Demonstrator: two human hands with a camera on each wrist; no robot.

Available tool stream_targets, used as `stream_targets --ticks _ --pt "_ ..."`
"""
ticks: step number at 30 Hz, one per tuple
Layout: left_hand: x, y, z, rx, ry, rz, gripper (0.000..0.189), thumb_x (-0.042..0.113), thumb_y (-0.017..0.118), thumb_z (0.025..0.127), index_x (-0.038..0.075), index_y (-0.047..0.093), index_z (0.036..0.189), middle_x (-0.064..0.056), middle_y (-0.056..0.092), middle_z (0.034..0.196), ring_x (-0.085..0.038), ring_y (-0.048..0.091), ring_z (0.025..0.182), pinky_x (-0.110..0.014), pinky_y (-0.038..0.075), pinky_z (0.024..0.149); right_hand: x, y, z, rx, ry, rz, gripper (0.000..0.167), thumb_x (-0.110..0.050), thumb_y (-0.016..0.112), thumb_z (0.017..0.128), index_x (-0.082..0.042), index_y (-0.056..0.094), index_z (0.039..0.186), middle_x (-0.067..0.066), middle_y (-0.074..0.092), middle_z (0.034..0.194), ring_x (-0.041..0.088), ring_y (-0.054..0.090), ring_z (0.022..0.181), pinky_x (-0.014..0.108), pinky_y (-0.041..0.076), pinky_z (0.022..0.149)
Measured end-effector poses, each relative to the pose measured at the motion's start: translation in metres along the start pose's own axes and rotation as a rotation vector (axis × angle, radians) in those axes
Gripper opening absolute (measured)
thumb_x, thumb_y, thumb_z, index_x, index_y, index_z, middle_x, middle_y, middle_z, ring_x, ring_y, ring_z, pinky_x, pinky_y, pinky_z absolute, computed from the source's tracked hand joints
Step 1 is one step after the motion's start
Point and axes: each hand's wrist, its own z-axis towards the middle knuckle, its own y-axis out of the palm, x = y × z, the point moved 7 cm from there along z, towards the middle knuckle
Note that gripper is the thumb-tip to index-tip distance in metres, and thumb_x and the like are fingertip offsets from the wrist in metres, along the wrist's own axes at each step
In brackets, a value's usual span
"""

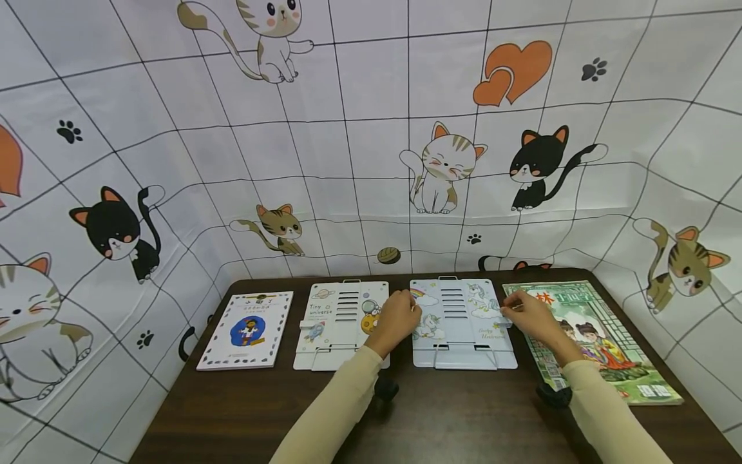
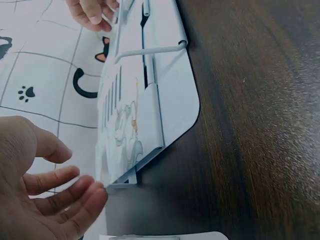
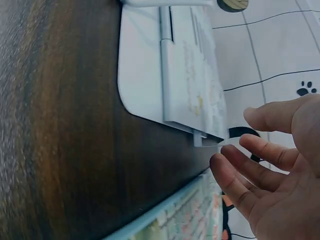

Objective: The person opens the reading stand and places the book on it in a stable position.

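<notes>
The unicorn book stand (image 1: 455, 330) is white, printed with pale unicorns, soft clouds and a rainbow. Left of it, the "Tiny universe" book stand (image 1: 339, 330) is white too, patterned with a rocket, a ringed planet and yellow-orange spheres. Farther left of the unicorn stand, a white booklet (image 1: 246, 332) has a dark-spotted border around a blue circle. To its right lies a mostly green illustrated magazine (image 1: 605, 351). Beneath it, the tabletop (image 1: 452, 412) is dark brown wood grain; behind, the white wall cloth (image 1: 371, 148) carries black grid lines, cats and orange hearts.
</notes>
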Motion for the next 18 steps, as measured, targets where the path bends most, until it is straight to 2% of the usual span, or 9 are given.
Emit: stream_targets --ticks 2,5,8,12,15,18 --pt "-0.001 0.003 0.002 -0.017 -0.022 0.006 0.017 0.011 0.064 0.099 -0.004 0.068 0.105 -0.014 0.067 0.100 -0.023 0.062 0.089 -0.038 0.055 0.079 0.005 0.005 0.004 -0.005 0.019 -0.017 0.034 -0.022 0.064 0.106 0.006 0.062 0.126 0.030 0.071 0.123 0.049 0.069 0.114 0.056 0.059 0.085" --pt "-0.005 0.011 0.006 -0.041 -0.049 -0.018 0.024 0.012 0.064 0.098 -0.010 0.067 0.109 -0.019 0.066 0.103 -0.027 0.061 0.089 -0.044 0.056 0.082 0.008 0.009 0.008 -0.008 0.028 -0.036 0.041 -0.023 0.064 0.106 0.010 0.061 0.130 0.032 0.070 0.123 0.049 0.068 0.113 0.058 0.059 0.087" --pt "-0.016 0.024 0.014 -0.031 -0.060 -0.016 0.029 0.015 0.065 0.096 -0.012 0.067 0.108 -0.019 0.065 0.098 -0.026 0.059 0.084 -0.047 0.055 0.077 0.007 0.010 0.009 -0.006 0.033 -0.047 0.043 -0.023 0.064 0.106 0.011 0.061 0.132 0.032 0.071 0.123 0.048 0.069 0.111 0.058 0.059 0.087" --pt "-0.036 0.047 0.026 0.016 -0.077 -0.037 0.031 0.018 0.065 0.094 -0.010 0.068 0.107 -0.019 0.067 0.094 -0.023 0.059 0.078 -0.043 0.055 0.071 0.004 0.012 0.009 -0.024 0.041 -0.035 0.042 -0.023 0.062 0.107 0.011 0.062 0.133 0.031 0.071 0.124 0.047 0.070 0.112 0.057 0.059 0.087" --pt "-0.037 0.046 0.026 0.002 -0.104 -0.093 0.031 0.017 0.065 0.094 -0.011 0.067 0.108 -0.020 0.070 0.094 -0.024 0.061 0.077 -0.040 0.055 0.070 0.001 0.013 0.008 -0.034 0.057 -0.012 0.041 -0.022 0.061 0.107 0.010 0.062 0.133 0.031 0.070 0.125 0.047 0.069 0.113 0.057 0.058 0.088" --pt "-0.031 0.038 0.022 -0.037 -0.133 -0.135 0.031 0.014 0.066 0.095 -0.013 0.066 0.110 -0.021 0.069 0.095 -0.025 0.060 0.076 -0.040 0.055 0.069 -0.001 0.013 0.007 -0.030 0.073 -0.002 0.039 -0.020 0.061 0.107 0.010 0.062 0.131 0.031 0.070 0.124 0.047 0.068 0.112 0.057 0.058 0.089"
